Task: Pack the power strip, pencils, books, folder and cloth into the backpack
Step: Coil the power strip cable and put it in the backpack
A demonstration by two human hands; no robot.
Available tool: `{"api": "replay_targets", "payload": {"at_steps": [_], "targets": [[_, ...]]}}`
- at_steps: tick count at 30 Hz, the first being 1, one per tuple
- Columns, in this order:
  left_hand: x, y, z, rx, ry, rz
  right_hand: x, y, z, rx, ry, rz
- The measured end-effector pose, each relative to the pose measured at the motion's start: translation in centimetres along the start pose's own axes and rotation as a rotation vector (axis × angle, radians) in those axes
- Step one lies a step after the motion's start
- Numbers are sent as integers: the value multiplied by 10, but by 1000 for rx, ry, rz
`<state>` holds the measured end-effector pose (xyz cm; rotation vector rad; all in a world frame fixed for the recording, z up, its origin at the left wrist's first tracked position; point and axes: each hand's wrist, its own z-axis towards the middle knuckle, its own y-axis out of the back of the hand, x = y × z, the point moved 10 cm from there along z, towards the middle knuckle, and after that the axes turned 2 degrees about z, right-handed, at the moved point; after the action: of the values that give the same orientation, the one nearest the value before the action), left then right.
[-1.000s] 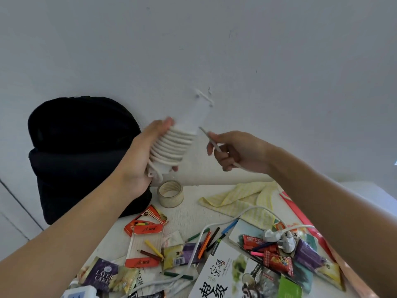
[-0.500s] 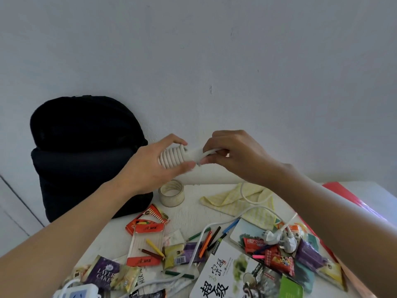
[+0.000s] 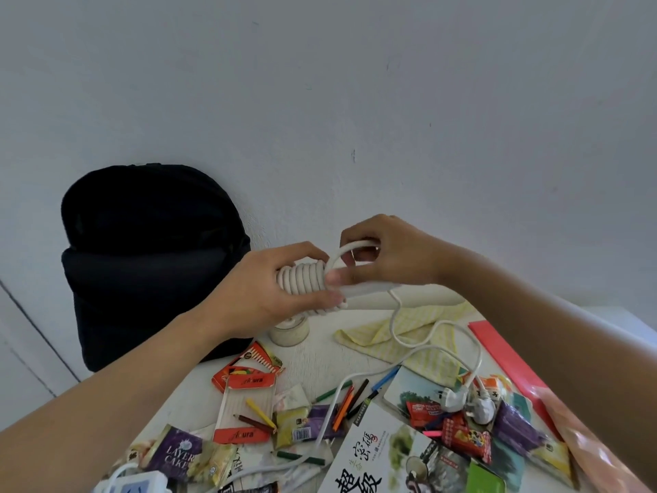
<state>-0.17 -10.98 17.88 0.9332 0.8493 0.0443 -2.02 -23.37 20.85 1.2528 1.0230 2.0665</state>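
From my station I see a bare left hand [image 3: 256, 293] and right hand [image 3: 398, 257], with forearms [image 3: 124, 386] uncovered to the frame edge.

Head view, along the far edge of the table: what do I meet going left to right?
black fabric backpack → pale roll of tape → yellow checked cloth → flat red folder

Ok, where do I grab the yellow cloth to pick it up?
Pinch the yellow cloth by its left corner, coming from above: it lies flat on the table, and that corner is bare, while the white cord loops over its right part.
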Motion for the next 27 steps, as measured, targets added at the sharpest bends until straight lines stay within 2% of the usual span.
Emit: {"api": "replay_targets", "payload": {"at_steps": [3, 5, 7, 11, 15, 17, 20, 24, 27], "targets": [[-11, 3, 0, 12, 7, -296, -23, 1, 0, 17, -185, 513], [-11, 8, 2, -19, 60, -476, -38, 1, 0, -5, -230, 823], [-5, 14, 4, -67, 122, -643, -51, 2, -1, -53, -222, 897], [14, 32, 8, -262, 182, -824, -62, -4, -6, -144, -223, 677], [39, 42, 10, -402, 276, -1013, -61, -24, -15, -90, -177, -3], [45, 48, 11, -416, 294, -995, -54, -33, -21, -74, -109, -162], [49, 56, 12, -396, 283, -840, -34, -30, -23, -106, 15, -276], [51, 61, 13, -355, 264, -480, -2, 1, -21, -306, 182, -316], [46, 44, 11, -215, 225, -195, 15, 20, -20, -410, 268, -280]]}}
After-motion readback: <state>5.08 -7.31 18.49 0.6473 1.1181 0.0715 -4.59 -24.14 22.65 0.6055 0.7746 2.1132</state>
